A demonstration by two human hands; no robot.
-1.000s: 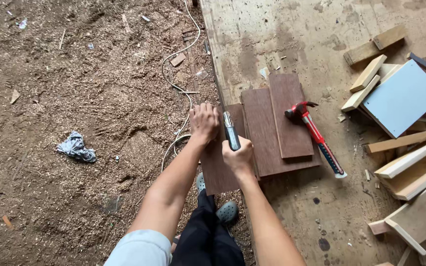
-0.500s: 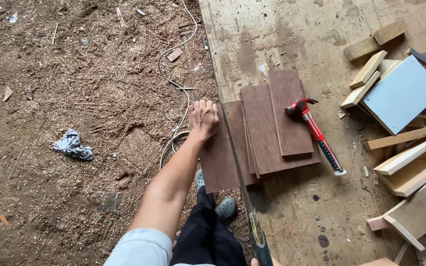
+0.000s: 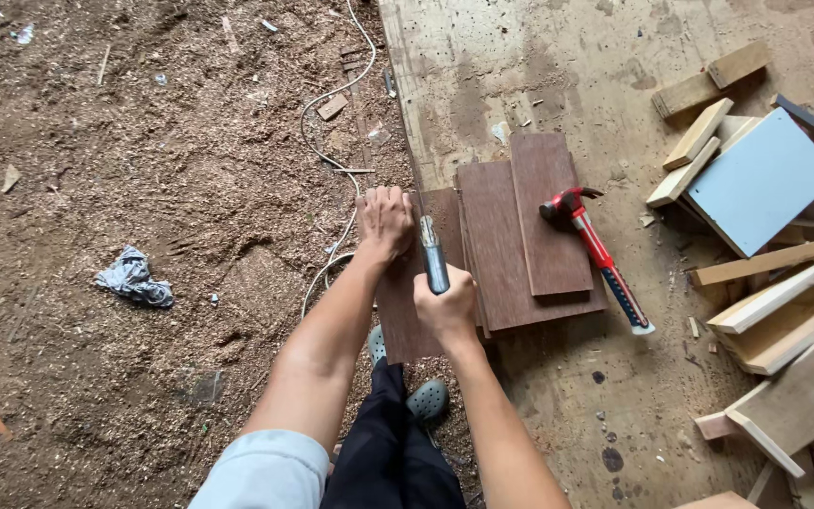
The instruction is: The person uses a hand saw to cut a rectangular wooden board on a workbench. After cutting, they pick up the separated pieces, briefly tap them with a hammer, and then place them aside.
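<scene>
Right hand (image 3: pixel 445 306) back in view, fist closed around chisel (image 3: pixel 432 254), left hand (image 3: pixel 384 222) still pressed flat on brown board (image 3: pixel 405 302).

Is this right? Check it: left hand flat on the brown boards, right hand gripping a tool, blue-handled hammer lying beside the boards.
Not quite. The head view shows the hammer has a red handle with a blue grip. Left hand on the brown boards and right hand gripping the tool are correct.
</scene>
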